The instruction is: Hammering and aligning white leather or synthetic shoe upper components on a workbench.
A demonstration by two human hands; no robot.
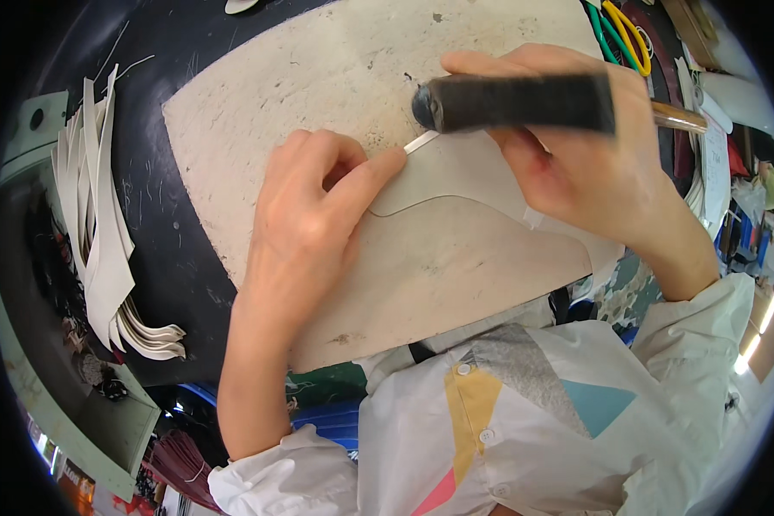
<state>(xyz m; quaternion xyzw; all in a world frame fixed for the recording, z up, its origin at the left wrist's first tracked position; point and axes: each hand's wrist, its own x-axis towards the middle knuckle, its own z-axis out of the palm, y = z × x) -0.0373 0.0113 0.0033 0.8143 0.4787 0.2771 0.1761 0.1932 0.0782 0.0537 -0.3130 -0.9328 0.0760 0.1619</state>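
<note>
Your right hand (576,163), in the upper right of the frame, is wrapped tight around a tool (516,101) with a black grip lying across your fingers; its wooden end sticks out to the right. A thin white blade (421,142) shows at the grip's left end, and it seems to meet the edge of the pale piece (456,176), though the tip is too small to be sure. That piece, thin with a curved lower edge, lies flat in the middle of the frame on a worn beige board (318,69). Your left hand (305,224) rests on the board at centre left, fingers curled and holding nothing, its forefinger stretched out to press the piece's edge just beside the blade. The board sits on a dark tabletop (172,249). A stack of white cut strips (103,232) lies at the left, and yellow and green scissors (623,34) at the top right.
</note>
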